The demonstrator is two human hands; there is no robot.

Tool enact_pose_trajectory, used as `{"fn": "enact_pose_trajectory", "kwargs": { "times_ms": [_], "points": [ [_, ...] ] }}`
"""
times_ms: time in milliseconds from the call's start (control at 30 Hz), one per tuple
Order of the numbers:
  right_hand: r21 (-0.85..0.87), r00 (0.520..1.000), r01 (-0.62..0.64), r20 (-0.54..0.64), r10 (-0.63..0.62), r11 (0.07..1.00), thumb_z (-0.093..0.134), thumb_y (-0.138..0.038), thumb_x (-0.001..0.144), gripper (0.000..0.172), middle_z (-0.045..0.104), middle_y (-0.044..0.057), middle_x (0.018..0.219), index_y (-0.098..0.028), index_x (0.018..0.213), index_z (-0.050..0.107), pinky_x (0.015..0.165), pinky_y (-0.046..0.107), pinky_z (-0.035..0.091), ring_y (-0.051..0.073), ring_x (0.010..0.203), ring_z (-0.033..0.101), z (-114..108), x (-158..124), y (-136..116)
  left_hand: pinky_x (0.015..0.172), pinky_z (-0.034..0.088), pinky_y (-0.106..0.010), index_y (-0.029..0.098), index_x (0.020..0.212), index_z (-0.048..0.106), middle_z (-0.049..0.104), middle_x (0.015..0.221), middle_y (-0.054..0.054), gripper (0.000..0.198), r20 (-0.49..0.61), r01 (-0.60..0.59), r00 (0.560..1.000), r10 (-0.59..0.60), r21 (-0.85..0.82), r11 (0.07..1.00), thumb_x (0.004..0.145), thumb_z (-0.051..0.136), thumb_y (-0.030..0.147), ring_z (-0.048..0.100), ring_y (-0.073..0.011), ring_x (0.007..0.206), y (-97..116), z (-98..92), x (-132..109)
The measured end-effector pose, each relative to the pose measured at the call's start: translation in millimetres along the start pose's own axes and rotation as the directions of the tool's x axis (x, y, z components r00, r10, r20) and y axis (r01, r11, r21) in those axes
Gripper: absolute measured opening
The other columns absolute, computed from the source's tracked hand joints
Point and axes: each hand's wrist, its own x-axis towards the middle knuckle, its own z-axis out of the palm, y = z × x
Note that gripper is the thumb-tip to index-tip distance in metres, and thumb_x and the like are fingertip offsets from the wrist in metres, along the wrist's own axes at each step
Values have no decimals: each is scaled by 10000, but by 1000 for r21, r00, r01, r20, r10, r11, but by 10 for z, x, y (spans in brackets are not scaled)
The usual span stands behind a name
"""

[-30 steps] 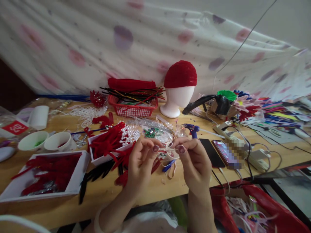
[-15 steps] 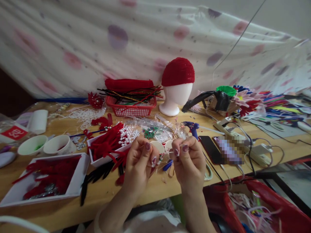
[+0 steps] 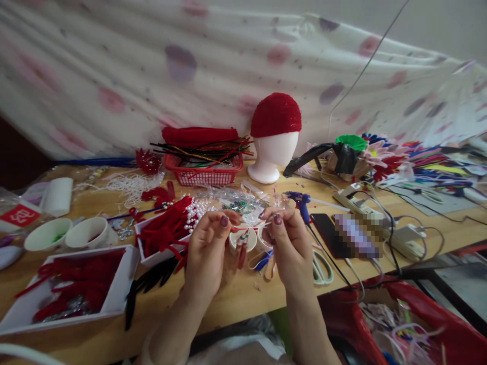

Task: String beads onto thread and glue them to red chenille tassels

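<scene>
My left hand (image 3: 208, 248) is closed in a pinch on a thin red strand (image 3: 239, 229). Opposite it, my right hand (image 3: 292, 246) pinches a thin white strand (image 3: 267, 224); whether the two strands are one piece I cannot tell. Below them, between the hands, hangs a small beaded piece (image 3: 242, 243) with green and white beads and dark red ends. Behind it stand two white cups (image 3: 249, 248), partly covered by my fingers. Scissors (image 3: 323, 268) with pale green handles lie beside my right wrist.
A white box (image 3: 129, 263) of red fuzzy pieces stands at left, near paper cups (image 3: 47, 235). Further back are a red basket (image 3: 205, 176) and a foam head (image 3: 272, 154) in a red cap. A blue glue gun (image 3: 300, 203), phones (image 3: 330, 235) and power strips (image 3: 403, 243) lie right.
My hands have moved apart a little, and their fingers have loosened from tight curls into extended pinches. The beaded piece and red strand now show between them. The view has shifted slightly.
</scene>
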Motion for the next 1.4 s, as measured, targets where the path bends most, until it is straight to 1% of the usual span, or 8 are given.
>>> {"fn": "enact_pose_trajectory", "kwargs": {
  "times_ms": [233,467,667,833,933,1067,1200,1400],
  "points": [
    [-329,992,127,28,-125,936,437,-287,1074,244,523,-38,705,-232,843,495,602,276,369,139,634,487,51,-10,-21,600,522,-173,193,733,657,662,698,34,319,-41,-7,999,10,87,996,777,835,453,619,-93,617,-21,-53,-8],
    [-343,975,171,-73,-208,924,476,-239,1048,197,497,-37,703,-237,851,475,570,280,365,142,607,475,82,-20,30,410,381,-110,179,661,594,551,534,72,410,-15,128,992,-129,-52,990,651,927,418,475,-45,450,72,85,-32],
    [-447,931,269,-107,-350,853,508,-160,1010,175,498,-54,669,-233,850,496,519,253,359,114,539,471,110,-17,17,520,455,-84,157,663,634,576,555,69,408,-57,171,982,-180,-138,976,569,977,356,527,-32,526,70,65,-30],
    [-465,907,303,-127,-402,832,536,-141,991,167,502,-59,667,-226,849,514,512,239,357,103,539,468,104,10,45,478,474,-102,173,683,605,578,536,88,446,-33,242,968,-248,-131,962,565,973,397,513,-33,460,55,12,-11],
    [-375,916,313,-125,-382,873,525,-165,1011,152,512,-55,684,-230,874,516,497,239,343,102,538,451,74,63,42,477,516,-158,185,718,596,642,610,61,462,-10,243,970,-245,-82,966,605,936,475,595,-77,510,23,15,25],
    [-223,951,303,5,-310,926,486,-213,1048,166,486,-52,694,-235,886,514,514,252,342,107,561,431,62,144,-60,417,485,-186,187,874,636,749,856,-26,436,15,163,986,-165,94,982,797,753,600,653,-110,547,-81,4,91],
    [-186,964,257,115,-238,948,478,-253,1062,169,481,-48,710,-233,898,515,542,267,363,114,596,447,64,187,-169,322,347,-173,207,849,564,671,651,26,453,42,163,982,-184,307,938,888,603,656,508,-82,382,-147,-23,102],
    [-251,962,239,190,-195,938,513,-282,1046,232,464,-47,690,-223,822,498,564,296,334,124,618,429,-36,245,-248,412,371,-164,211,837,542,568,556,77,429,76,155,981,-178,243,958,845,690,614,470,-69,419,-88,-18,39]
  ]
}}
